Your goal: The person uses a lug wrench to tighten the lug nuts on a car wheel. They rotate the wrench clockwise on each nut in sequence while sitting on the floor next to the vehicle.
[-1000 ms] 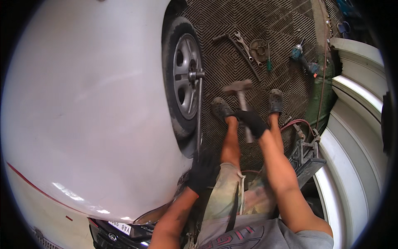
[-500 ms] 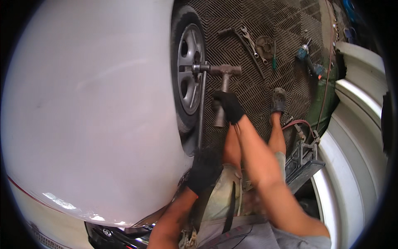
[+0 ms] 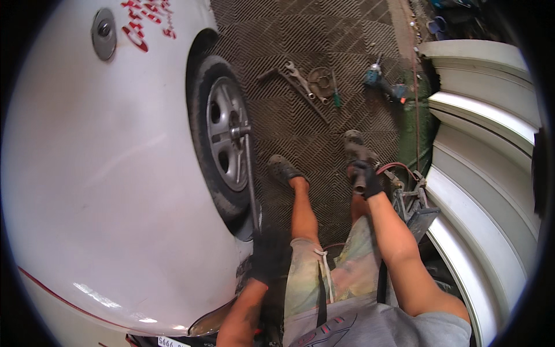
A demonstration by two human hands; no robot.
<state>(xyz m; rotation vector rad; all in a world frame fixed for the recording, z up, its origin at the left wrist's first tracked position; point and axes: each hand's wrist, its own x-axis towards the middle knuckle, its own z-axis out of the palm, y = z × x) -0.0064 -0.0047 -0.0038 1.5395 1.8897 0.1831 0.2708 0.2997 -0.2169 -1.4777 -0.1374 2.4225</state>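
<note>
At the lower middle, my gloved left hand is closed round the low end of a long steel breaker bar. The bar's upper end carries a socket seated at the centre of the wheel, on the side of a white car. Well to the right, my gloved right hand grips a hammer, blurred by motion and held over my right foot, away from the bar. The black glove hides part of the hammer's handle.
Ahead on the ribbed mat lie a bent bar, wrenches, a round disc, a green-handled screwdriver and a blue power tool. A floor jack stands beside my right leg, next to rolled metal sheeting.
The hammer has swung from the socket end of the bar out to the right with my right hand. My left hand stays on the bar. The view has shifted, showing more of the car.
</note>
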